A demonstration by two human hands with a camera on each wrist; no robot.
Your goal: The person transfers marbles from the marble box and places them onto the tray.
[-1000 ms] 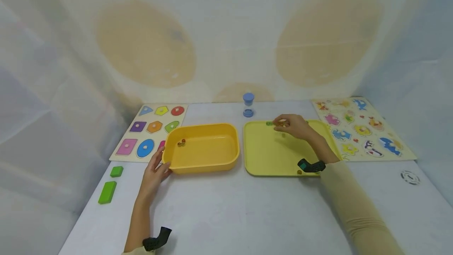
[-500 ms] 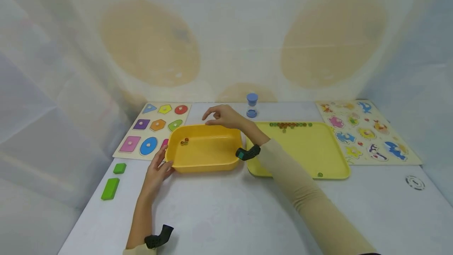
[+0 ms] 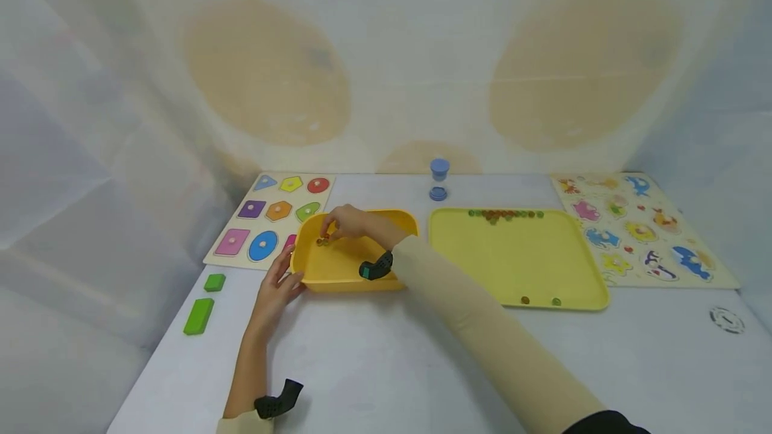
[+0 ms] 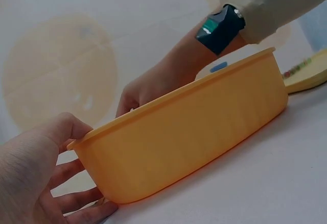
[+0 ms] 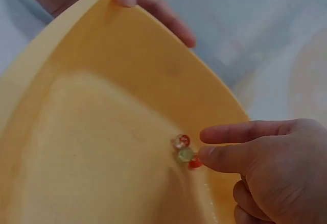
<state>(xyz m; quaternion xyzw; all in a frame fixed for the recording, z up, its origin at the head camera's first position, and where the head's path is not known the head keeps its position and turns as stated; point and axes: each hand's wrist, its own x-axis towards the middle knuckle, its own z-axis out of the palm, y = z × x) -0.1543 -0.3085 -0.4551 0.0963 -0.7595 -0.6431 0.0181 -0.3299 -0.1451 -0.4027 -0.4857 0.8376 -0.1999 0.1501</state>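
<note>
In the head view, my left hand (image 3: 274, 293) holds the left end of a deep yellow basin (image 3: 362, 284). Its thumb lies over the rim and its fingers spread along the outer wall, as the left wrist view shows. My right hand (image 3: 350, 221) reaches down into the basin's left part. Seen from the right wrist, the index finger and thumb of this hand stand apart, with the thumb tip right at a small cluster of marbles (image 5: 185, 154), clear-and-red, green and red, on the basin floor. The other fingers of this hand are curled.
A flat yellow tray (image 3: 519, 260) to the right bears a row of red and green marbles (image 3: 505, 214) along its back edge and two near its front. A blue sand timer (image 3: 439, 179), two puzzle boards (image 3: 279, 210), green blocks (image 3: 199, 316) and a round chip (image 3: 726, 320) surround them.
My right hand has moved left from the back of the tray, over the basin's rim and down among the marbles inside. My left hand keeps its hold. The head view has shifted slightly.
</note>
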